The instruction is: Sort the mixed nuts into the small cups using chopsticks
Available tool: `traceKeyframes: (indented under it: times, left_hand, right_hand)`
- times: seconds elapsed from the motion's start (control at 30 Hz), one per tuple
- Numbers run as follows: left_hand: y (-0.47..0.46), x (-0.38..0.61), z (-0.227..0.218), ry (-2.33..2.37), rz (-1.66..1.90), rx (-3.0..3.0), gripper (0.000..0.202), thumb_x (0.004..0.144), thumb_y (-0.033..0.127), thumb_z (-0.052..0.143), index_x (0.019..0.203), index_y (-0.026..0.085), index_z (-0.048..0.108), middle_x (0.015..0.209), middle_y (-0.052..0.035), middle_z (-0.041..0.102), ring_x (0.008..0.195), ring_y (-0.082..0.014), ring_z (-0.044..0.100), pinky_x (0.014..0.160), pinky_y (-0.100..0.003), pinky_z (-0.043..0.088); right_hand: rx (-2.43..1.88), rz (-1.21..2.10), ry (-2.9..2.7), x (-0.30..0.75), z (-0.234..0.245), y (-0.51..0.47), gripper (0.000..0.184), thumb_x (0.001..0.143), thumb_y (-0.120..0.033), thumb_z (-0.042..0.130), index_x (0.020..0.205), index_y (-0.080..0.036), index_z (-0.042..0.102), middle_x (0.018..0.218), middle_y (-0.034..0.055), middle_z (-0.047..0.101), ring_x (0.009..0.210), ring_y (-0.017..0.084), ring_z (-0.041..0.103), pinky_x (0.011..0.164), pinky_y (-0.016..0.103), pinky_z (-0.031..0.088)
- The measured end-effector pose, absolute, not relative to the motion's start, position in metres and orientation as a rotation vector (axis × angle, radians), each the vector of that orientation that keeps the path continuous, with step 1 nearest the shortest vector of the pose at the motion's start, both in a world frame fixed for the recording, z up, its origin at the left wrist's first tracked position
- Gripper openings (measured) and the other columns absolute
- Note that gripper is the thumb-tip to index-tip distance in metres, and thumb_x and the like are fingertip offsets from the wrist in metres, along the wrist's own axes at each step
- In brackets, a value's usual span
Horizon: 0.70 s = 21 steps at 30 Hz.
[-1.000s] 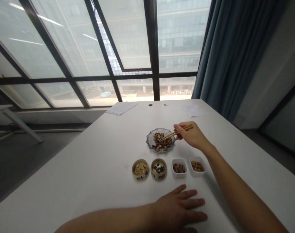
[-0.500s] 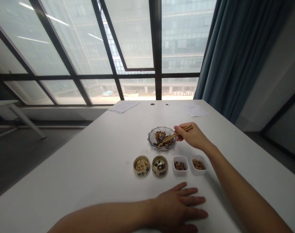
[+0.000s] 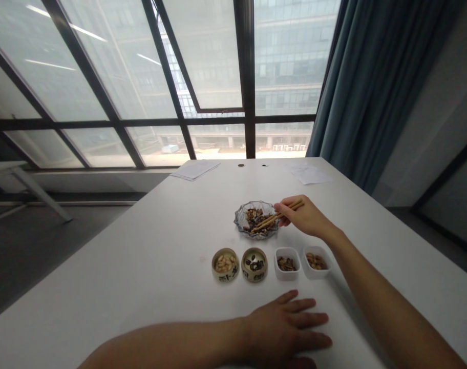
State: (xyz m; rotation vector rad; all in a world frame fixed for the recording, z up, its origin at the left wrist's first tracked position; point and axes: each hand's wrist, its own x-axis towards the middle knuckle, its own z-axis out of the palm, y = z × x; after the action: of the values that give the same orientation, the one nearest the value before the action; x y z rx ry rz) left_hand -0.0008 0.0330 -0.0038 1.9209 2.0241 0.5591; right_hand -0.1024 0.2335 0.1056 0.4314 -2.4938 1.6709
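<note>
My right hand (image 3: pixel 300 214) is closed around a pair of wooden chopsticks (image 3: pixel 277 216), whose tips reach into a clear scalloped glass bowl (image 3: pixel 240 225). A heap of mixed brown and dark nuts and seeds (image 3: pixel 255 215) lies in that bowl. Palm down near the front of the table, my left hand (image 3: pixel 285 328) has its fingers spread and holds nothing. Between the hands stand a round cup (image 3: pixel 225 277) with pale peanuts, a round cup (image 3: pixel 254 277) with dark seeds, a white square dish (image 3: pixel 287 275) with brown pieces, and another white dish (image 3: pixel 318 274) with tan nuts.
The white table (image 3: pixel 141 266) runs back to the windows. Paper sheets (image 3: pixel 195 169) lie at its far left corner, and another sheet (image 3: pixel 310 174) is at the far right. A blue curtain (image 3: pixel 344 102) hangs beyond the right edge.
The chopstick tips have shifted slightly left within the glass bowl. My left hand stays spread on the table.
</note>
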Motion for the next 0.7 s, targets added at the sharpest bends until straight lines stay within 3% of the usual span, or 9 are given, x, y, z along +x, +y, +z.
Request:
traceKeyframes:
  times: [0.27,0.47,0.7]
  left_hand:
    - [0.033,0.000,-0.002,2.045,0.546,1.932,0.052,0.109,0.045,0.047,0.154,0.022,0.049,0.168,-0.0071,0.038,0.159,-0.0312,0.025,0.130,-0.057,0.017]
    - [0.033,0.000,-0.006,2.063,0.557,1.955,0.052,0.108,0.047,0.046,0.154,0.022,0.050,0.168,-0.0065,0.038,0.159,-0.0304,0.025,0.130,-0.056,0.016]
    - [0.033,0.000,-0.006,2.068,0.530,1.968,0.053,0.108,0.046,0.046,0.155,0.022,0.049,0.168,-0.0072,0.039,0.158,-0.0315,0.027,0.130,-0.057,0.019]
  right_hand:
    - [0.450,1.657,-2.553,-0.104,0.103,0.232,0.033,0.096,-0.044,0.065,0.079,-0.017,0.074,0.066,0.0058,0.075,0.061,0.020,0.073,0.059,0.027,0.059]
    - [0.460,1.597,-2.564,-0.103,0.100,0.230,0.041,0.099,-0.050,0.059,0.077,-0.018,0.074,0.069,0.0065,0.076,0.060,0.020,0.071,0.057,0.028,0.057]
    - [0.386,1.437,-2.540,-0.100,0.098,0.221,0.049,0.100,-0.053,0.057,0.069,-0.018,0.072,0.058,0.0038,0.070,0.051,0.018,0.064,0.052,0.028,0.052]
